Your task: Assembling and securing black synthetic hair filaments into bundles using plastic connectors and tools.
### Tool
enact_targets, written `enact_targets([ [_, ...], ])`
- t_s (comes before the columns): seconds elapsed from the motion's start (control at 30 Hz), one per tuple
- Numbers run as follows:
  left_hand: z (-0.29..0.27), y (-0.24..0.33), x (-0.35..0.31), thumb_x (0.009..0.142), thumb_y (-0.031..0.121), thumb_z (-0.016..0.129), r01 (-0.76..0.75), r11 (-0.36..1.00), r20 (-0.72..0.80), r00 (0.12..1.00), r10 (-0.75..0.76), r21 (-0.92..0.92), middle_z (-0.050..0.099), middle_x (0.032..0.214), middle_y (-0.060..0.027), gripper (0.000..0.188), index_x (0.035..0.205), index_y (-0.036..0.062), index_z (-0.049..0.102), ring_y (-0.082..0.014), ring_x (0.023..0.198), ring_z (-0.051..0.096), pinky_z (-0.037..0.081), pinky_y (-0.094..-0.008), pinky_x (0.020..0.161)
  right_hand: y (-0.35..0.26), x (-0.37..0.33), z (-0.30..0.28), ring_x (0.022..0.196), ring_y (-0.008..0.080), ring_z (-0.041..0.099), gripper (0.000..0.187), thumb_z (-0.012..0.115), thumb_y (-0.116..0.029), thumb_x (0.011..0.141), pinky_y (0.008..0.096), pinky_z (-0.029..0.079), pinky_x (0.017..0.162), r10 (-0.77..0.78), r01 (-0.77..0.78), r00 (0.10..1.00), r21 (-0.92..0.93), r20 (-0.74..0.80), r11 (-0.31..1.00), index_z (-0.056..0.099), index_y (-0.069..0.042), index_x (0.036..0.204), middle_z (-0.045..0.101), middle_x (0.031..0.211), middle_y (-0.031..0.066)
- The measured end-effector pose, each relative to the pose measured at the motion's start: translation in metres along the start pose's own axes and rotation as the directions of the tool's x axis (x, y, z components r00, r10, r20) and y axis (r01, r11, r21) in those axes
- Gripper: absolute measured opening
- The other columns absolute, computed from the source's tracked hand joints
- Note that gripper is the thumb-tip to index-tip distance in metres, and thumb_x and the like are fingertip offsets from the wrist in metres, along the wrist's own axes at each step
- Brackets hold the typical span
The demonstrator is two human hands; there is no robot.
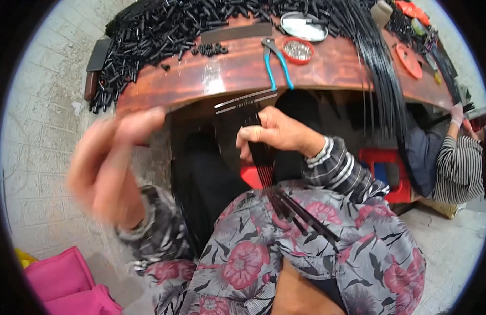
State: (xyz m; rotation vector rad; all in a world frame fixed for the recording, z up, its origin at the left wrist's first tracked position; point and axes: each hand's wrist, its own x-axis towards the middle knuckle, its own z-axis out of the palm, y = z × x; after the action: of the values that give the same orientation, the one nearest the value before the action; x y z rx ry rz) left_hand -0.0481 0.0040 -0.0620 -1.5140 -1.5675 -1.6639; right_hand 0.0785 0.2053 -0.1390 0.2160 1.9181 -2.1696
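Observation:
My right hand point(277, 131) is closed around a bundle of long thin black strips point(262, 157), just in front of the table edge. At the top of the bundle, thin silver and dark flat bars point(245, 101) lie crosswise. The lower ends of the strips reach down over the floral cloth point(245, 262) on my lap. My left hand point(114, 163) is raised at the left, apart from the bundle and smeared by motion. Whether anything is in its fingers does not show.
On the curved reddish wooden table point(174, 81) lie piled black tubular pieces point(148, 31), blue-handled pliers point(277, 65), a red bowl of small metal parts point(298, 51) and a white-filled dish point(304, 27). More black strips point(377, 68) hang over the edge. A co-worker's striped sleeve point(460, 173) is at right.

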Motion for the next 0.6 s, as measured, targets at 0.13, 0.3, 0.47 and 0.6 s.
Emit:
enact_targets([
  [0.13, -0.016, -0.067, -0.069, 0.082, 0.010, 0.055, 0.796, 0.386, 0.100, 0.481, -0.871, -0.466, 0.061, 0.090, -0.0133, 0.026, 0.104, -0.0044, 0.053, -0.0210, 0.080, 0.061, 0.049, -0.0294, 0.073, -0.001, 0.065, 0.035, 0.062, 0.0147, 0.060, 0.026, 0.049, -0.019, 0.086, 0.0243, 0.047, 0.061, 0.020, -0.025, 0.999, 0.097, 0.044, 0.995, 0.059, 0.004, 0.080, 0.062, 0.069, 0.0099],
  [0.3, -0.064, -0.118, -0.077, 0.083, 0.017, 0.057, 0.791, 0.130, 0.301, 0.372, -0.878, -0.598, 0.060, 0.093, -0.0127, 0.034, 0.109, -0.0036, 0.050, -0.0164, 0.077, 0.059, 0.048, -0.0263, 0.069, -0.004, 0.161, 0.090, 0.061, 0.0142, 0.059, 0.028, 0.051, -0.023, 0.085, 0.0241, 0.047, 0.058, -0.051, 0.042, 0.997, 0.163, 0.055, 0.986, 0.059, 0.003, 0.081, 0.062, 0.067, 0.0092],
  [0.47, -0.102, -0.172, -0.033, 0.084, 0.020, 0.056, 0.720, 0.313, 0.114, 0.476, -0.872, -0.619, 0.060, 0.079, -0.0076, 0.027, 0.098, -0.0036, 0.056, -0.0119, 0.066, 0.057, 0.046, -0.0239, 0.058, -0.028, 0.236, 0.118, 0.059, 0.0139, 0.059, 0.027, 0.052, -0.023, 0.084, 0.0233, 0.047, 0.056, -0.168, 0.161, 0.985, 0.156, 0.033, 0.975, 0.059, 0.003, 0.080, 0.061, 0.066, 0.0088],
  [0.6, -0.119, -0.133, -0.037, 0.085, 0.020, 0.055, 0.729, 0.361, 0.073, 0.488, -0.870, -0.582, 0.060, 0.078, -0.0084, 0.028, 0.099, -0.0034, 0.055, -0.0126, 0.065, 0.057, 0.046, -0.0240, 0.058, -0.030, 0.212, 0.149, 0.057, 0.0141, 0.059, 0.025, 0.051, -0.019, 0.084, 0.0234, 0.047, 0.055, -0.192, 0.178, 0.980, 0.193, 0.058, 0.965, 0.058, 0.005, 0.080, 0.061, 0.065, 0.0093],
])
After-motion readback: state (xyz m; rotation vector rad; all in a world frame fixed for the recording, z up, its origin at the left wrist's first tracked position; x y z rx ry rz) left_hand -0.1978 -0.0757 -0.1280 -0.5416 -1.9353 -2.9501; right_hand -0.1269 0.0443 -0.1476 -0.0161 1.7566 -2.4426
